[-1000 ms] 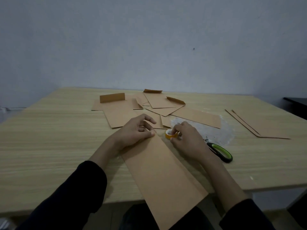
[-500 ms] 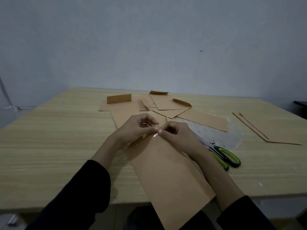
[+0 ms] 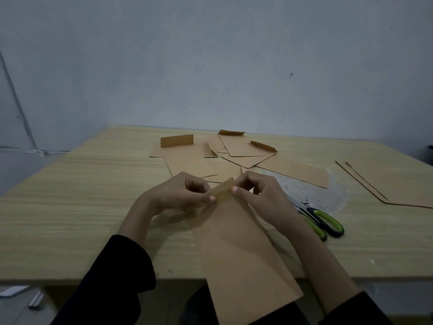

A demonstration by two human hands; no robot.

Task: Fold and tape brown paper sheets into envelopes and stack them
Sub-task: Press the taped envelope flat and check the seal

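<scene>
I am pinching a short strip (image 3: 222,190) between my left hand (image 3: 178,195) and right hand (image 3: 260,195), fingers curled on its ends, holding it taut above the far end of the folded brown sheet (image 3: 239,249), likely to lay it squarely; whether it is tape or flap, I cannot tell. The sheet's near end is overhanging the table (image 3: 82,207) edge, the scissors (image 3: 325,224) are lying close on the right, and bare wood is lying open leftwards.

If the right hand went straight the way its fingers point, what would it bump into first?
Probably the left hand: the right hand points leftward at it, with only the tape strip both pinch between them. Depth is unclear.
</scene>
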